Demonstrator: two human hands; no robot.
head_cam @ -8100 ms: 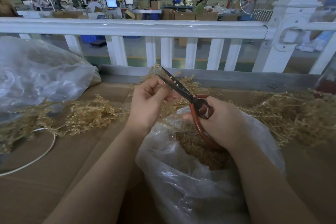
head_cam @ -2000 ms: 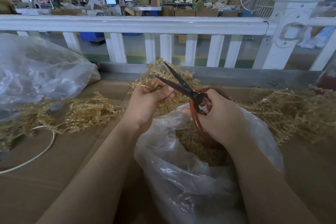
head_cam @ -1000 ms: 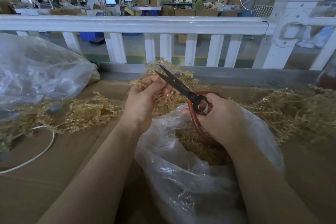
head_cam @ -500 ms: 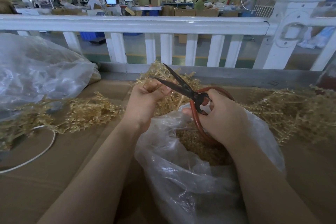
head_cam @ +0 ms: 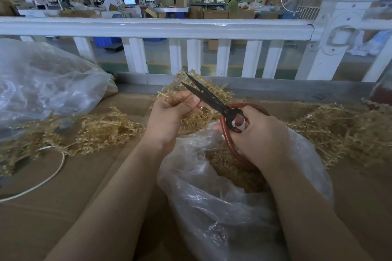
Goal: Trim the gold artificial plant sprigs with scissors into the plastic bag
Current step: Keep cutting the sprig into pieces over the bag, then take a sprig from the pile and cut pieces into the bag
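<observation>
My left hand [head_cam: 169,116] pinches a gold plastic sprig [head_cam: 180,85] above the open mouth of a clear plastic bag [head_cam: 222,207]. My right hand [head_cam: 258,133] grips the red loop handles of black-bladed scissors [head_cam: 210,99]. The blades stand slightly apart, their tips at the sprig just beyond my left fingers. Cut gold pieces [head_cam: 229,169] lie inside the bag, partly hidden by my right hand.
Loose gold sprigs lie in a left pile [head_cam: 101,131] and a right pile [head_cam: 350,133] on the cardboard-covered table [head_cam: 63,207]. A large filled clear bag [head_cam: 42,87] sits far left, a white cable [head_cam: 42,178] below it. A white railing [head_cam: 157,27] borders the far edge.
Over the last second the scissor blades shut, opened wide, then narrowed again at the sprig. My left hand shifted its fingers on the sprig. Both hands stayed over the bag.
</observation>
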